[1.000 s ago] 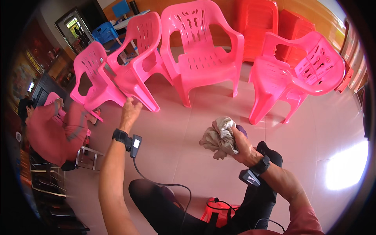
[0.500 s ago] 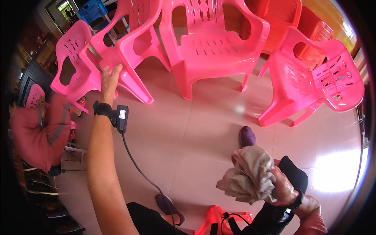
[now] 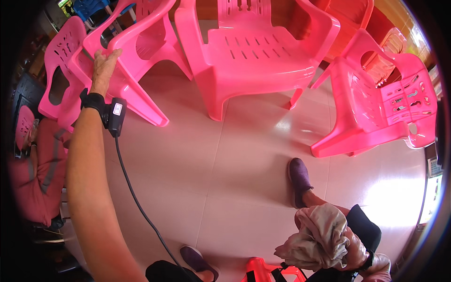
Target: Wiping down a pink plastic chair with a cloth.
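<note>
My left hand (image 3: 104,68) reaches far forward at the upper left, its fingers and thumb closing over the front edge of a pink plastic armchair (image 3: 141,101). The fingertips are partly hidden. On that wrist sits a black strap with a small black box (image 3: 116,116), from which a cable (image 3: 141,211) hangs. At the lower right, near my knee, my right hand (image 3: 355,249) clutches a crumpled greyish-beige cloth (image 3: 319,235). The cloth hides most of its fingers and touches no chair.
More pink armchairs stand around: one in the middle (image 3: 258,54), one tilted-looking at right (image 3: 361,103), one at far left (image 3: 63,42). Red chairs (image 3: 343,21) are behind. A red stool (image 3: 268,268) lies below me. Another person (image 3: 40,178) sits at left.
My left hand has moved up and left along the chair. The view has shifted, with the cloth in my right hand now lower and further right.
</note>
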Action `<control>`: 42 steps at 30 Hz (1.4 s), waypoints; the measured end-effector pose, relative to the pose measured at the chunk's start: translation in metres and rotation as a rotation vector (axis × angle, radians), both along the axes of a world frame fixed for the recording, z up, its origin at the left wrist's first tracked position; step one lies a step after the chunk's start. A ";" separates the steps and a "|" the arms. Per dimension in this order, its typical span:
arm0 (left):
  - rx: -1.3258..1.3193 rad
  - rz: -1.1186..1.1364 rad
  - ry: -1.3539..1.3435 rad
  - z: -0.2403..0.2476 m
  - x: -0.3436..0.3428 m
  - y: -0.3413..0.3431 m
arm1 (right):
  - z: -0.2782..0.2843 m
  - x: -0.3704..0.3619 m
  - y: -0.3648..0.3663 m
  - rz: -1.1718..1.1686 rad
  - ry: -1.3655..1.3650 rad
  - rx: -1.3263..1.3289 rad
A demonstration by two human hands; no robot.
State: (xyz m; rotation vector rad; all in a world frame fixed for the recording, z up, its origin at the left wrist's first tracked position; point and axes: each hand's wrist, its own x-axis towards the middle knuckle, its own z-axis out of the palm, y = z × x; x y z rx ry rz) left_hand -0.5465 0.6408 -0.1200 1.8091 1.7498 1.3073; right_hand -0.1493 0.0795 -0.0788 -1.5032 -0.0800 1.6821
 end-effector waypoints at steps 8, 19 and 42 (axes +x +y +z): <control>0.004 0.076 0.278 0.013 -0.009 0.013 | 0.002 0.008 -0.022 0.005 0.067 -0.020; -0.075 -0.076 0.329 0.018 -0.029 -0.077 | 0.036 -0.017 -0.011 0.059 0.005 0.011; -0.150 -0.160 0.228 0.067 0.066 -0.411 | 0.023 -0.035 -0.017 0.127 0.279 0.499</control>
